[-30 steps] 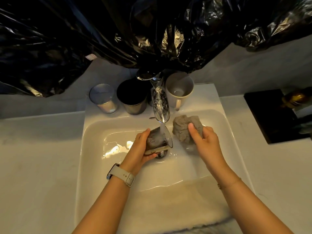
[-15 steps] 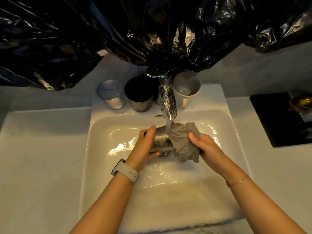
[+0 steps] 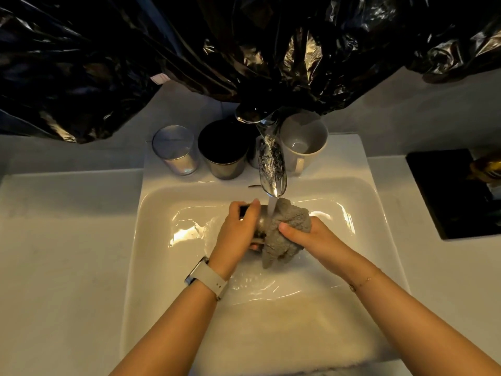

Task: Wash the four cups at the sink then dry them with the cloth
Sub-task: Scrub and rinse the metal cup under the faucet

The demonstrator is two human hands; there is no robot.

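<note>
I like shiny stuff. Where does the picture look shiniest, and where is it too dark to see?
Head view: bright glare on the wet sink and the tap; the black plastic glints in creases but is otherwise murky, and the dark cup shows nothing inside.

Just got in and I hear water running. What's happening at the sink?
A person is washing a cup under the running tap. The left hand grips the cup over the basin, while the right hand holds a grey cloth against it in the stream. Three more stand behind the basin: a clear glass, a dark metal cup and a white mug.
</note>
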